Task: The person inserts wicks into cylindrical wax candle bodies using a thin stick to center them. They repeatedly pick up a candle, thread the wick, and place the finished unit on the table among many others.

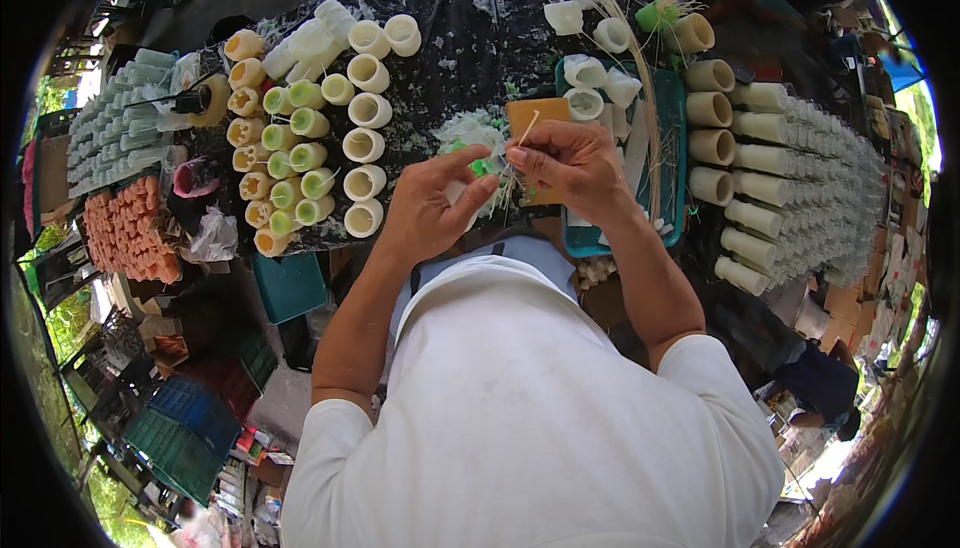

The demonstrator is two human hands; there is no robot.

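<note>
In front of my chest, my right hand [575, 170] pinches a thin pale wick [530, 126] between thumb and fingertips, its end sticking up. My left hand [437, 203] is just beside it, thumb and index finger apart; nothing can be made out between them. Beyond the hands lie translucent white and green wax scraps [470, 131]. A tan block [535, 115] sits behind my right hand, partly hidden by it. More long pale wicks [640, 88] trail over a teal tray [672, 163] at the right, which holds whitish wax pieces [585, 72].
Rows of cream hollow cylinders [366, 148] and green-filled cups [308, 156] stand left on a dark sheet [455, 48]. Pinkish-orange pieces [130, 228] are stacked farther left. At right stand tan cylinders [710, 110] and many pale candle-like pieces [765, 188]. A person [815, 388] is at far right.
</note>
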